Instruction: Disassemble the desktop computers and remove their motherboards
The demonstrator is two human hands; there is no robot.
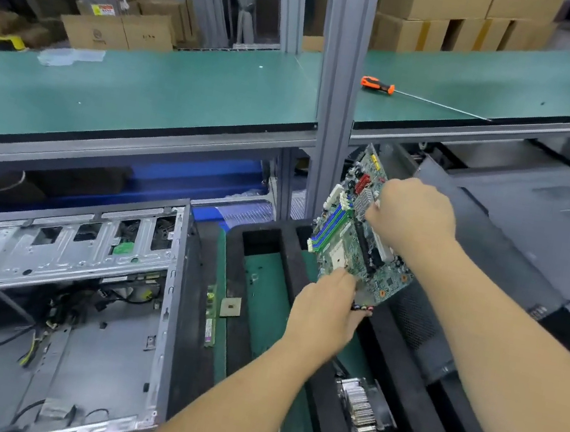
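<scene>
Both hands hold the green motherboard (355, 235) up, left hand (326, 309) gripping its bottom edge, right hand (413, 214) pinching its middle.

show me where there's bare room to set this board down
Widest free patch: the green upper shelf, bare between the clear bag and the post. Past the post only the screwdriver lies there. Below it is crowded: open case left, foam slots holding the memory stick, chip and heatsink.
</scene>
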